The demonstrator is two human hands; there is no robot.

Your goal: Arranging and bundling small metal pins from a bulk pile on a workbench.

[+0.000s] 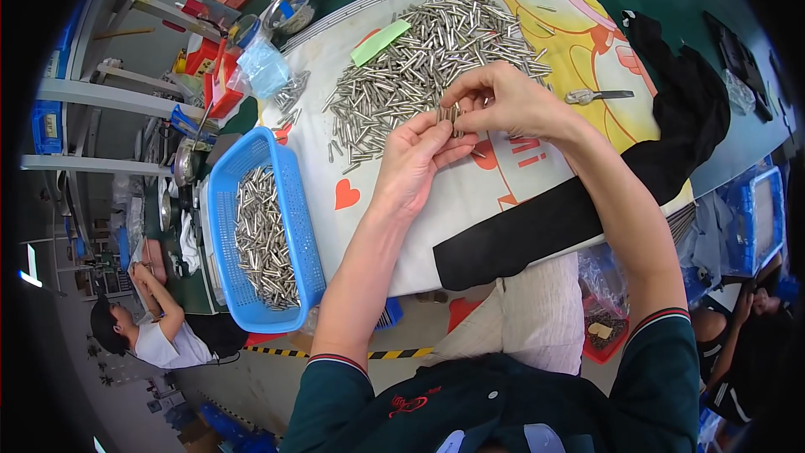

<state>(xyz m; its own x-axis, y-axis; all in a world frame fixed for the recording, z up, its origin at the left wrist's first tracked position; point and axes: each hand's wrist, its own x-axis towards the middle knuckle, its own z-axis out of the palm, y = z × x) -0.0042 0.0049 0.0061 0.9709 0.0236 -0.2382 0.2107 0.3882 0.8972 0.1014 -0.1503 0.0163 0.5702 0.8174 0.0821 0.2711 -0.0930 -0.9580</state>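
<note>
My left hand [412, 155] is closed around a few short metal pins [450, 120], palm turned up, at the near edge of a large heap. Over it, the bent fingers of my right hand [496, 101] pinch at the same pins from the right. How many pins are between the fingers is too small to tell. The heap of loose silvery metal pins [436, 38] spreads over a printed cloth [369, 235] on the table. On the heap's left part lies a green slip of paper [381, 42].
A blue plastic basket [314, 273] holding many more pins stands left. Black fabric [520, 239] lies across the cloth's near right side. A small tool with a flat blade [616, 95] rests right of the heap. Metal bowls and red bins stand far left. Other people sit on both sides.
</note>
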